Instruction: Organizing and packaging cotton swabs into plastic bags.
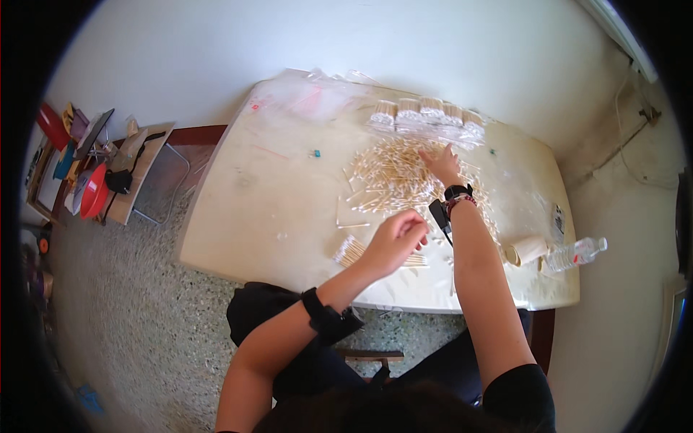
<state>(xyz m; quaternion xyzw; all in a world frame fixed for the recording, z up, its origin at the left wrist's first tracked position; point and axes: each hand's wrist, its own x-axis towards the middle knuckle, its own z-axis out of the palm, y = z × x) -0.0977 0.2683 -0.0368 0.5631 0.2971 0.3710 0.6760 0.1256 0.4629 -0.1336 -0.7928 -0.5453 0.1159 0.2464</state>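
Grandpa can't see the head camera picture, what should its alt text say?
A person's bare right hand reaches over a loose pile of tan, white-tipped cotton swabs on a cream table. The bare left hand partly hides a smaller, tidier bunch. Clear plastic packs of swabs line the back, and a clear plastic bottle is at the right.

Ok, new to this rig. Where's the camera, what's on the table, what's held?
No robot: a person's two bare hands. The picture comes from a fisheye camera on their head, looking down, so edges bend. On the table lie a pile of loose cotton swabs, packed bundles behind it, a smaller batch nearer the person and a clear bottle. The right hand is at the pile, fingers spread; the left hand curls by the smaller batch. I can't tell if either holds anything.
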